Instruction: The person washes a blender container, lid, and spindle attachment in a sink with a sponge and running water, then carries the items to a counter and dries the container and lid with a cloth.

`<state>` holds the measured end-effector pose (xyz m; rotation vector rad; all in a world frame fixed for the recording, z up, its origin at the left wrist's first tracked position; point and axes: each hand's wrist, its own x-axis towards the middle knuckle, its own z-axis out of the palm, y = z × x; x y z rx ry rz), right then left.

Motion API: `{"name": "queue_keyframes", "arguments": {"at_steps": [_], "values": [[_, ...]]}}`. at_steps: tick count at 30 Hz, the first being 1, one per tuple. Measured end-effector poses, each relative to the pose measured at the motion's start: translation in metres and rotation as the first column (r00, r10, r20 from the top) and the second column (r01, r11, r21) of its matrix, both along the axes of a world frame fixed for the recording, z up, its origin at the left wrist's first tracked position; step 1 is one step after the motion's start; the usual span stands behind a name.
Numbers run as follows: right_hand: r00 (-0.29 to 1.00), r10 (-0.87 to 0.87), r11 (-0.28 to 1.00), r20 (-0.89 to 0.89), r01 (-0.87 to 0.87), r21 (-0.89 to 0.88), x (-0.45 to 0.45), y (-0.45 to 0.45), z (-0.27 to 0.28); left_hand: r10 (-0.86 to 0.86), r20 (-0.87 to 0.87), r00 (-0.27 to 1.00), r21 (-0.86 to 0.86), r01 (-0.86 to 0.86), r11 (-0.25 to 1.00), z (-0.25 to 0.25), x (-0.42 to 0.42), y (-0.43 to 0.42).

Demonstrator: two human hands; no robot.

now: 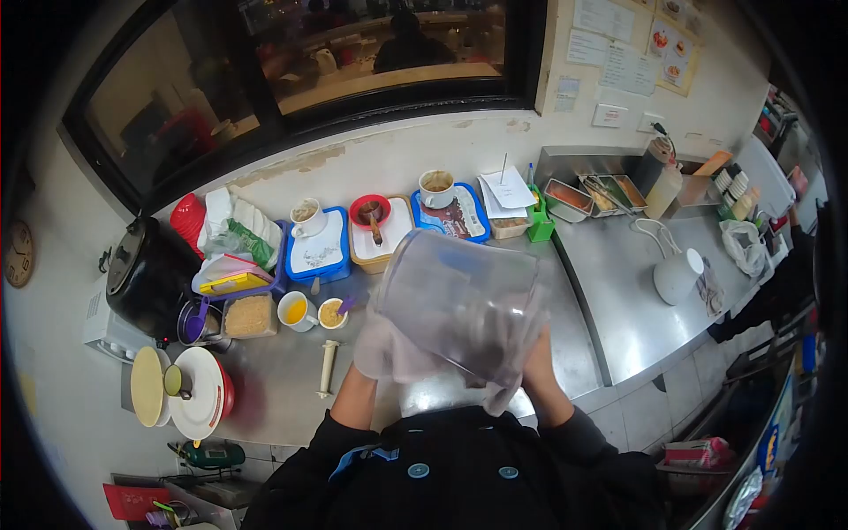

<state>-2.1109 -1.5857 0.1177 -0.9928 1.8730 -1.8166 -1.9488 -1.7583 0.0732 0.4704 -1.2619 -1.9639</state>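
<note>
A large clear plastic container (450,287) is tilted on its side above the steel counter, in front of my chest. A pale pinkish cloth (402,353) drapes around its lower left side and hangs at its right end. My left hand (364,367) grips the container through the cloth, which hides most of its fingers. At the right end, my right hand (537,353) is closed on the cloth against the container, its fingers mostly hidden.
On the steel counter (274,389), a white rolling-pin-like tool (328,368) lies left of me. Lidded tubs, including a blue one (320,252), line the wall. A black cooker (150,274) stands left; a white kettle-like appliance (678,276) and sauce trays (570,199) stand right.
</note>
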Motion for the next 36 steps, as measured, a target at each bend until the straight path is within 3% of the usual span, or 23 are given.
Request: {"name": "queue_keyframes", "arguments": {"at_steps": [1,2,3,4,5,7,9,11,13,15,17,20,24,26,29,36], "values": [[0.994,-0.033,0.989,0.105,0.047,-0.137,-0.006,-0.004,0.012,-0.001,-0.007,1.000,-0.005,0.001,1.000,0.009,-0.001,-0.001],[0.995,-0.031,0.989,0.098,0.045,-0.144,-0.014,-0.003,0.022,-0.113,-0.181,0.977,0.087,0.131,0.988,0.019,-0.001,0.000],[0.969,-0.032,0.993,-0.244,0.004,-0.115,-0.026,0.003,0.030,-0.202,-0.356,0.912,0.155,0.271,0.950,0.031,0.000,0.002],[0.834,-0.020,0.997,-0.551,-0.022,-0.070,-0.032,0.008,0.039,-0.239,-0.445,0.863,0.265,0.382,0.886,0.058,-0.002,0.009],[0.838,-0.020,0.998,-0.545,-0.019,-0.066,-0.035,0.011,0.050,-0.240,-0.439,0.866,0.271,0.382,0.884,0.052,-0.002,0.006],[0.645,0.162,0.986,-0.747,-0.071,0.153,-0.038,0.017,0.076,-0.272,-0.316,0.909,0.072,0.309,0.948,0.029,-0.003,-0.002],[0.601,0.213,0.974,-0.771,-0.066,0.217,-0.036,0.019,0.096,-0.316,-0.368,0.875,0.182,0.401,0.898,0.019,-0.008,-0.006],[0.444,0.247,0.966,-0.861,-0.043,0.254,-0.037,0.018,0.111,-0.347,-0.426,0.835,0.276,0.486,0.829,0.025,-0.013,-0.004],[0.458,0.254,0.963,-0.852,-0.034,0.269,-0.043,0.018,0.110,-0.241,-0.562,0.791,0.353,0.493,0.795,0.032,-0.018,0.001],[0.473,0.126,0.992,-0.872,-0.062,0.110,-0.052,0.018,0.103,-0.175,-0.639,0.749,0.369,0.498,0.785,0.011,-0.017,-0.013],[0.464,0.139,0.989,-0.875,-0.011,0.151,-0.055,0.020,0.095,-0.099,-0.710,0.697,0.382,0.500,0.777,0.009,-0.016,-0.018],[0.621,-0.151,0.983,-0.769,0.013,-0.182,-0.051,0.017,0.093,-0.167,-0.633,0.755,0.332,0.461,0.823,0.019,-0.008,-0.019],[0.873,-0.222,0.950,-0.434,0.094,-0.297,-0.047,0.034,0.074,-0.378,-0.354,0.856,0.037,0.416,0.908,0.052,0.038,-0.031],[0.936,-0.215,0.946,-0.280,0.129,-0.298,-0.049,0.039,0.062,-0.417,-0.257,0.872,-0.067,0.415,0.907,0.062,0.051,-0.032],[0.971,-0.190,0.952,-0.142,0.147,-0.268,-0.059,0.041,0.055,-0.320,-0.312,0.895,-0.001,0.337,0.942,0.049,0.036,-0.032],[0.983,-0.063,0.993,-0.173,0.045,-0.106,-0.072,0.030,0.052,-0.206,-0.455,0.866,0.222,0.334,0.916,0.055,0.007,-0.025]]}}
